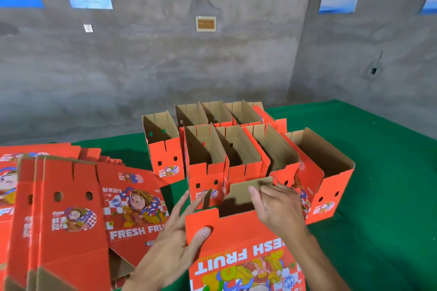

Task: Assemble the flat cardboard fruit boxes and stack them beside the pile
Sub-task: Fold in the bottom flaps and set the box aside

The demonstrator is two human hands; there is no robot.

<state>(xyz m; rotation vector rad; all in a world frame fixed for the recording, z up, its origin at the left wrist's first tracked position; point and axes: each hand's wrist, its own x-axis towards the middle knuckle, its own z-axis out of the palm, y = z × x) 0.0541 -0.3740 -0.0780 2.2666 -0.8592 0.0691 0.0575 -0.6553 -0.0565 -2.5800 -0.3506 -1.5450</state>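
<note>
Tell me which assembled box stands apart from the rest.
The leftmost box, nearest the flat pile: green cloth shows around it, while the others sit packed in rows.

Assembled boxes (pixel 238 153) block centre, packed touching in two rows. Flat pile (pixel 61 208) fills the left. Narrow green counter (pixel 390 172) strip between them; wide bare counter right of the rightmost box.
</note>
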